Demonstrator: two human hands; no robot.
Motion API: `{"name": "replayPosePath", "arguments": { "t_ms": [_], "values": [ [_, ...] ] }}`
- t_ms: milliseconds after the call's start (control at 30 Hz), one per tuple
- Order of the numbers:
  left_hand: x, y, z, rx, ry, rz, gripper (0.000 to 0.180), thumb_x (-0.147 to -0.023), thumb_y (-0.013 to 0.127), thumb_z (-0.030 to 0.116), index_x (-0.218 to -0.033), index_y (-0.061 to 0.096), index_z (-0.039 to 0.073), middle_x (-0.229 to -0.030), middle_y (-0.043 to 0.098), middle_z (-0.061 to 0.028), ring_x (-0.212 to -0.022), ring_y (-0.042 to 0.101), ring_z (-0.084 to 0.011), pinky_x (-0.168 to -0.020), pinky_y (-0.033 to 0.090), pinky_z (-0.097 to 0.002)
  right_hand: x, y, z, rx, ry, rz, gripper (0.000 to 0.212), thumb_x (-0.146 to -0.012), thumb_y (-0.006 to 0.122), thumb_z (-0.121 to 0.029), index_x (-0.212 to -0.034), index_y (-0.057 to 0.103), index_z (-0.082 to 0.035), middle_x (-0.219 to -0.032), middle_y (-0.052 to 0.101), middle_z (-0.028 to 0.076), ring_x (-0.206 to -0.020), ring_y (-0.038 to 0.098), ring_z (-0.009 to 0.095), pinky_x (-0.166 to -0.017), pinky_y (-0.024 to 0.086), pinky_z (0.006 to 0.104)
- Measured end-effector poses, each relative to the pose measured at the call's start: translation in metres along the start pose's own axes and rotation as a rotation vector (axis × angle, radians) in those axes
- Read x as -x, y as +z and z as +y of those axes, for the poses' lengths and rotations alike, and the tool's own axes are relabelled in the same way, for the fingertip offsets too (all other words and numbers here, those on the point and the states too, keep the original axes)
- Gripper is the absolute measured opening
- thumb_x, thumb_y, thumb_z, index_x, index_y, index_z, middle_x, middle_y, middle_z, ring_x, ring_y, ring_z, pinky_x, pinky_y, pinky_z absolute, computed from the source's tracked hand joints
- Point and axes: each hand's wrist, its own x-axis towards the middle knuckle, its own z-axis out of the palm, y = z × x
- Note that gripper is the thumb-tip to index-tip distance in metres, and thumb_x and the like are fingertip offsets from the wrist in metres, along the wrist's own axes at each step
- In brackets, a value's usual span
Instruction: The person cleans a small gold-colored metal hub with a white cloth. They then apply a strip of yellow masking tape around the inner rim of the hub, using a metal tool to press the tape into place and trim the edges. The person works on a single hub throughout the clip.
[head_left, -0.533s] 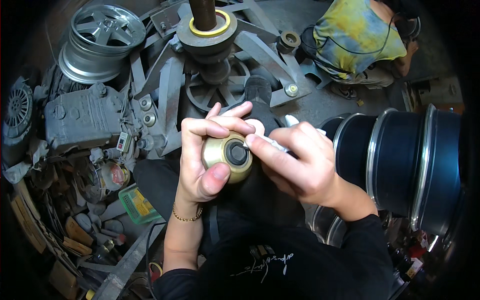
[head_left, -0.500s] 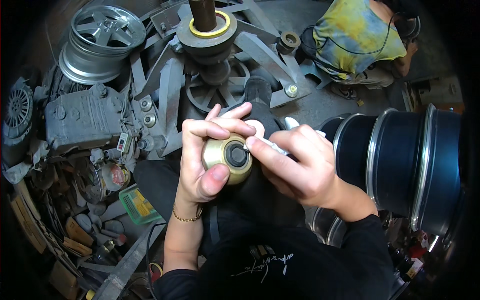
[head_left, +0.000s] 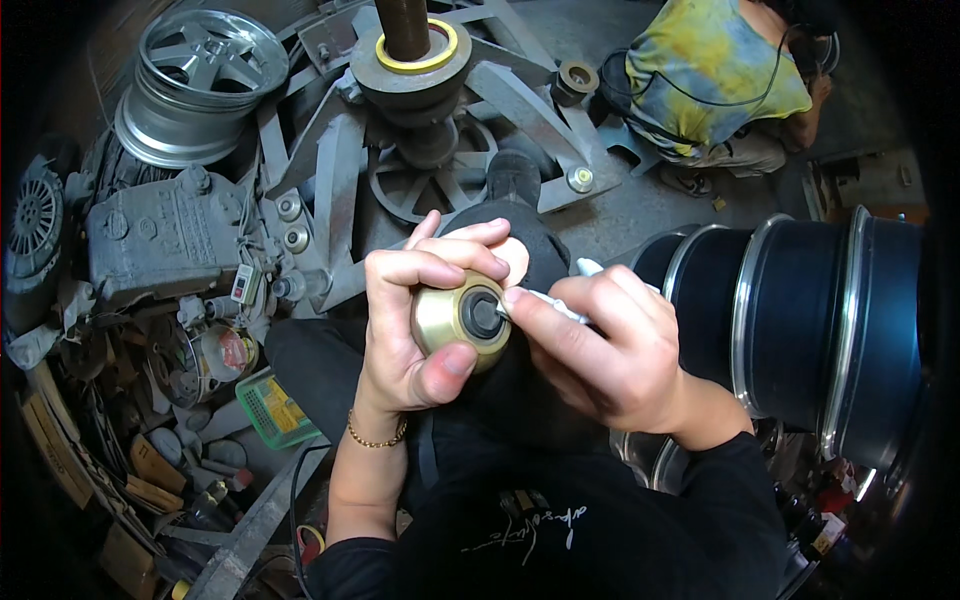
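hands, two: the left (head_left: pixel 388 330) has its fingers curled round one gold cap (head_left: pixel 438 318), thumb over the lower edge; the right (head_left: pixel 620 345) pinches one white pen (head_left: pixel 560 307) between narrowed fingers. the cap is held above the lap, its one black hex piece (head_left: pixel 487 315) facing up, and the pen's tip end is close by that piece's right edge (touching or just short of it, i cannot tell). one pale disc (head_left: pixel 514 262) shows behind the left fingers; what carries it is hidden. one chain (head_left: pixel 377 435) circles the left wrist.

left fingers cover the cap's top edge, and the right hand hides part of the pen. beyond the hands, a single boot (head_left: pixel 514 175) stands in front of one spoked wheel (head_left: pixel 430 185), blocking part of it. above that, one post (head_left: pixel 405 28) rises through one yellow ring (head_left: pixel 448 60) on a metal stand (head_left: pixel 340 165). two studs (head_left: pixel 292 222) are left of the stand, one more (head_left: pixel 580 179) on its right foot.

upper left, one silver rim (head_left: pixel 190 115); below it, one grey casing (head_left: pixel 160 235) and one green basket (head_left: pixel 272 410). to the right, dark barrels (head_left: pixel 800 320) with at least three silver lips. one co-worker (head_left: pixel 715 75) crouches at upper right.
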Motion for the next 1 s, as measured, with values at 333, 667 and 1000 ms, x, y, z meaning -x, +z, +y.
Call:
{"name": "replayPosePath", "arguments": {
  "t_ms": [333,667,1000],
  "values": [
    [0.001,-0.009,-0.006,0.038,0.029,-0.064,0.057,-0.093,0.072,0.051,-0.123,0.043,0.011,-0.124,0.069,-0.0179,-0.135,0.058,-0.0431,-0.123,0.016,-0.0656,0.003,-0.009,0.002,-0.116,0.040,-0.005,0.042,-0.073,0.082,-0.002,-0.114,0.077,-0.006,-0.086,0.065,0.006,-0.069,0.061,0.021,-0.061,0.050,0.0323],
    [0.020,-0.008,-0.025,-0.005,0.077,-0.019,0.045,-0.095,0.075,0.038,-0.127,0.061,0.009,-0.141,0.063,-0.0238,-0.147,0.044,-0.0463,-0.123,0.028,-0.0592,0.014,-0.003,0.010,-0.193,0.235,0.062,0.035,-0.077,0.078,0.006,-0.112,0.078,-0.002,-0.088,0.070,0.010,-0.072,0.065,0.024,-0.065,0.052,0.0333],
    [0.019,-0.004,-0.012,-0.324,0.260,0.100,0.045,-0.093,0.079,0.041,-0.126,0.066,0.013,-0.134,0.065,-0.0217,-0.131,0.059,-0.0451,-0.111,0.045,-0.0563,0.020,-0.001,0.003,-0.420,0.297,0.013,0.028,-0.083,0.075,0.007,-0.111,0.077,0.003,-0.094,0.075,0.013,-0.078,0.069,0.023,-0.069,0.054,0.0321]
  ]
}}
